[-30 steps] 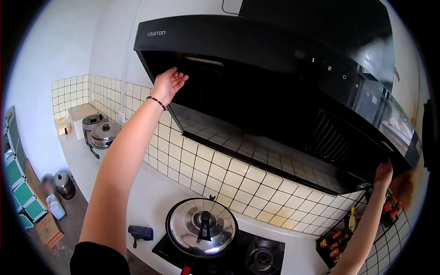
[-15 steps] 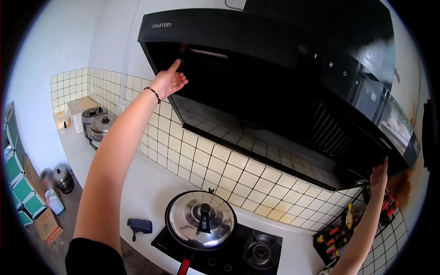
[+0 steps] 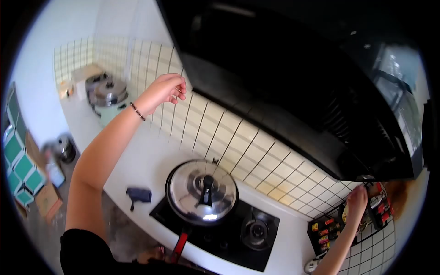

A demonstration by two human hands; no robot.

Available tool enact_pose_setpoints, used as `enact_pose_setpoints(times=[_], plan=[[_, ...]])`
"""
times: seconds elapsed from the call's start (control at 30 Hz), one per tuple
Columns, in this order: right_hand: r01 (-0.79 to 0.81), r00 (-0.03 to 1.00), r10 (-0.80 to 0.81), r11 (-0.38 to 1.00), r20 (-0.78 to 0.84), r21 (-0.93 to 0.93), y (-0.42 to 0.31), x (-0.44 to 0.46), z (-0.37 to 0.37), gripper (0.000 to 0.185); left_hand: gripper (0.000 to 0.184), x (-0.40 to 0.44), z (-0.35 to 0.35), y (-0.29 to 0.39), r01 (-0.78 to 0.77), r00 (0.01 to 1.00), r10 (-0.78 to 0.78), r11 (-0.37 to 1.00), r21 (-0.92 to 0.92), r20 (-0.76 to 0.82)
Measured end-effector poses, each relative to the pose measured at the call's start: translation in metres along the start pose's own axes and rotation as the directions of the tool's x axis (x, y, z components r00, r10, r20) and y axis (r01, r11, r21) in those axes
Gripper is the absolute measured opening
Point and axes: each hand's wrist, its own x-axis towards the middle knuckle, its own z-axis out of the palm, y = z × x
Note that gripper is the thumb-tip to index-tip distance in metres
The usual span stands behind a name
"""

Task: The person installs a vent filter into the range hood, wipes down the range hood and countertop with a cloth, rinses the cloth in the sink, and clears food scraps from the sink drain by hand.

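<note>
My left hand (image 3: 167, 91) hangs in the air at the lower left edge of the black range hood (image 3: 256, 91), in front of the tiled wall. Its fingers are loosely bent and apart, with nothing in them. My right hand (image 3: 357, 200) is under the hood's right corner, close to the spice rack (image 3: 331, 231). Motion blurs its fingers, and I cannot tell whether they are closed. Below, a lidded wok (image 3: 188, 195) with a red and black handle sits on the left burner of the black gas stove (image 3: 247, 256).
A dark folded cloth (image 3: 139, 195) lies on the white counter (image 3: 137, 160) left of the stove. The right burner (image 3: 257, 231) shows bare. Pots (image 3: 110, 91) stand at the far left of the counter. Green-fronted boxes (image 3: 20, 167) are on the floor side at left.
Both hands have come down from the hood's underside, and the left fingers have bent more. My view has tilted lower, so the hood sits higher and its front panel is mostly cut off.
</note>
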Motion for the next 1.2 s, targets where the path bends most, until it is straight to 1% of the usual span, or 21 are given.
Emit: enact_pose_setpoints(times=[0.1,0.2,0.23,0.3,0.37,0.43,0.5,0.53,0.57,0.63,0.73,0.83,0.87,0.9,0.93,0.97,1.07,1.1,1.13,1.17,1.2], plan=[[-0.189,0.980,0.195,0.975,0.040,-0.114,-0.008,-0.097,0.048,0.017,0.020,-0.078,-0.002,-0.050,0.105,0.994,-0.104,0.994,0.026,-0.033],[-0.293,0.879,0.346,0.935,0.328,-0.201,0.012,-0.173,0.040,0.016,0.019,-0.159,-0.015,-0.109,0.171,0.978,-0.164,0.984,0.041,-0.128],[-0.314,0.833,0.385,0.920,0.398,-0.234,0.015,-0.195,0.038,0.014,0.018,-0.185,-0.020,-0.132,0.203,0.964,-0.194,0.979,0.031,-0.183],[-0.487,0.679,0.506,0.853,0.531,-0.190,0.032,-0.225,0.023,0.015,0.017,-0.235,-0.032,-0.183,0.352,0.898,-0.333,0.936,0.014,-0.288],[-0.558,0.533,0.631,0.763,0.563,-0.327,0.040,-0.241,0.019,0.019,0.016,-0.280,-0.031,-0.220,0.526,0.788,-0.463,0.849,0.053,-0.406],[-0.578,0.404,0.710,0.686,0.576,-0.441,0.048,-0.248,0.022,0.020,0.018,-0.325,-0.035,-0.269,0.614,0.751,-0.538,0.783,0.104,-0.383],[-0.547,0.331,0.729,0.665,0.599,-0.508,0.057,-0.252,0.028,0.021,0.025,-0.360,-0.035,-0.304,0.656,0.755,-0.577,0.648,0.388,-0.312],[-0.503,0.319,0.725,0.675,0.611,-0.539,0.062,-0.252,0.032,0.022,0.031,-0.370,-0.033,-0.307,0.714,0.677,-0.702,0.551,0.433,-0.223],[-0.459,0.308,0.720,0.685,0.621,-0.566,0.066,-0.252,0.037,0.023,0.045,-0.381,-0.026,-0.310,0.695,0.640,-0.723,0.399,0.598,-0.262],[-0.405,0.321,0.712,0.699,0.624,-0.590,0.063,-0.256,0.051,0.024,0.056,-0.390,-0.019,-0.326,0.649,0.628,-0.755,0.376,0.661,-0.187],[-0.390,0.397,0.707,0.707,0.585,-0.590,0.042,-0.269,0.077,0.024,0.063,-0.374,-0.018,-0.353,0.596,0.729,-0.632,0.397,0.698,-0.264],[-0.436,0.422,0.723,0.691,0.548,-0.576,0.023,-0.295,0.092,0.025,0.068,-0.330,-0.028,-0.359,0.447,0.878,-0.354,0.369,0.815,-0.322],[-0.457,0.457,0.734,0.679,0.503,-0.575,0.016,-0.307,0.099,0.024,0.070,-0.313,-0.033,-0.362,0.353,0.922,-0.284,0.332,0.875,-0.264],[-0.516,0.361,0.789,0.614,0.498,-0.597,0.014,-0.313,0.095,0.038,0.072,-0.298,-0.043,-0.368,0.256,0.957,-0.213,0.284,0.924,-0.199],[-0.451,0.444,0.732,0.681,0.517,-0.577,0.007,-0.327,0.099,0.033,0.075,-0.287,-0.054,-0.386,0.145,0.979,-0.177,0.251,0.957,-0.102],[-0.377,0.525,0.662,0.744,0.535,-0.551,0.001,-0.339,0.109,0.030,0.076,-0.278,-0.061,-0.402,0.083,0.981,-0.186,0.173,0.981,-0.050],[-0.547,0.528,0.772,0.628,0.354,-0.553,-0.020,-0.375,0.151,0.030,0.080,-0.266,-0.082,-0.448,0.069,0.869,-0.495,0.162,0.984,0.020],[-0.556,0.524,0.791,0.599,0.316,-0.577,-0.021,-0.386,0.170,0.028,0.080,-0.266,-0.089,-0.458,0.037,0.858,-0.510,0.188,0.981,0.066],[-0.524,0.535,0.762,0.638,0.364,-0.564,-0.019,-0.393,0.191,0.028,0.075,-0.270,-0.096,-0.475,0.014,0.885,-0.457,0.213,0.977,0.087],[-0.493,0.533,0.740,0.666,0.411,-0.560,-0.021,-0.397,0.210,0.027,0.063,-0.267,-0.105,-0.483,0.008,0.890,-0.440,0.279,0.960,0.120],[-0.534,0.575,0.727,0.680,0.374,-0.501,-0.044,-0.396,0.250,0.026,0.052,-0.265,-0.115,-0.480,-0.025,0.891,-0.424,0.311,0.950,0.162]])
